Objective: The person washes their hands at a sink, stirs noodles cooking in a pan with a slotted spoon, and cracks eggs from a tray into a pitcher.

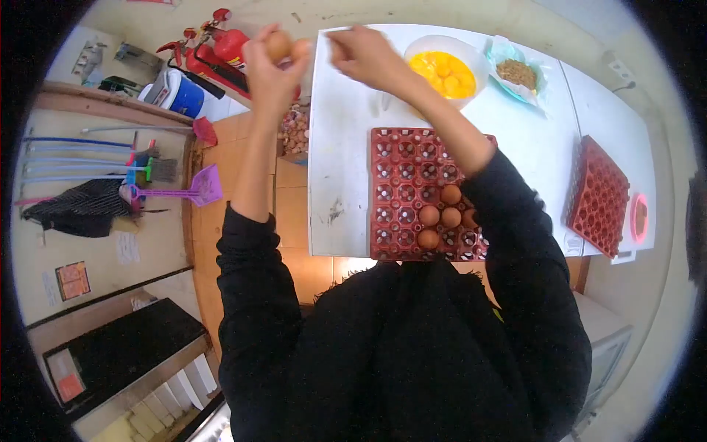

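Raised past the table's far left corner, my left hand (pixel 271 68) is closed around a brown egg (pixel 278 46). My right hand (pixel 366 56) hangs over the table's far left part, bent at the wrist, its fingers smeared by motion. Just right of it stands a pale bowl (pixel 479 60) of cracked eggs with bright yolks (pixel 446 74). Below my right forearm lies a dark red egg tray (pixel 384 193). Several brown eggs (pixel 451 217) sit in its nearer right cells, and my sleeve hides part of that side.
A light blue dish (pixel 527 96) holds brown crumbly stuff. Another red tray (pixel 602 199) lies at the table's right end beside a pink dish (pixel 639 218). Eggshells (pixel 295 132) fill a container on the floor left of the white table (pixel 335 184). Fire extinguishers (pixel 221 55) stand behind my left arm.
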Motion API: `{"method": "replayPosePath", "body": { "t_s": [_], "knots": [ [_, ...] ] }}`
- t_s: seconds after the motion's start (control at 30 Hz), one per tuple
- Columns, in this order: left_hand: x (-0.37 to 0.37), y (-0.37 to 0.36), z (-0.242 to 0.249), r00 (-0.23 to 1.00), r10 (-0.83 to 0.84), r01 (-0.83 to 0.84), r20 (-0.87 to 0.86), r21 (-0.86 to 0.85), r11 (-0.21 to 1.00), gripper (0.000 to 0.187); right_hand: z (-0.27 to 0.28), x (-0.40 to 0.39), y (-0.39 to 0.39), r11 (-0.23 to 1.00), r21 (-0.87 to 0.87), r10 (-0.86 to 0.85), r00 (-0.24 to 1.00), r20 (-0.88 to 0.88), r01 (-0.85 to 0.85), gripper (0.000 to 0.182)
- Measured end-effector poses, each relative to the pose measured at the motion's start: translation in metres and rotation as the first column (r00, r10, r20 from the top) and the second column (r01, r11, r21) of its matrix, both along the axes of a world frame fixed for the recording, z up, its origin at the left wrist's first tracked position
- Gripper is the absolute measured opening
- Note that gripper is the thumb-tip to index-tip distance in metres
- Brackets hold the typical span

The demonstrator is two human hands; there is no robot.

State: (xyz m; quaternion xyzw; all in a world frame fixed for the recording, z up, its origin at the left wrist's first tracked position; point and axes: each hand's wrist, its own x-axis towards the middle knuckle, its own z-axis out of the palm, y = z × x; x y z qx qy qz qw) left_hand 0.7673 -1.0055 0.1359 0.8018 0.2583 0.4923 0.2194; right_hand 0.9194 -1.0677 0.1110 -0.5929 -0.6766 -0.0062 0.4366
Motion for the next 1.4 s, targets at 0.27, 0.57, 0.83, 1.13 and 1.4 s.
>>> {"method": "replayPosePath", "body": {
  "t_s": [0.27,0.57,0.83,1.13,1.4],
  "knots": [
    [-0.133,0.15,-0.127,0.952,0.212,-0.268,-0.219,-0.266,0.926,0.062,-0.015,-0.029,0.012,0.949,-0.311,0.094,0.989,0.116,-0.053,0.038],
    [-0.146,0.13,-0.12,0.968,0.24,-0.209,-0.066,-0.742,0.637,0.056,-0.102,-0.062,-0.225,0.52,-0.845,0.545,0.81,0.217,-0.123,0.022],
    [-0.04,0.064,-0.064,0.907,-0.091,0.419,0.411,-0.86,0.292,0.048,-0.113,-0.086,-0.263,0.775,-0.614,0.353,0.706,0.614,0.147,0.013],
    [0.055,-0.016,-0.052,0.703,-0.252,0.651,0.665,-0.744,-0.152,0.034,-0.037,-0.008,-0.228,0.555,-0.804,-0.154,0.923,-0.352,-0.214,0.017],
    [0.089,-0.058,-0.071,0.621,-0.233,0.737,0.748,-0.659,-0.151,0.037,-0.08,-0.082,-0.239,0.811,-0.583,0.271,0.911,0.312,-0.041,0.042]
  ]
}}
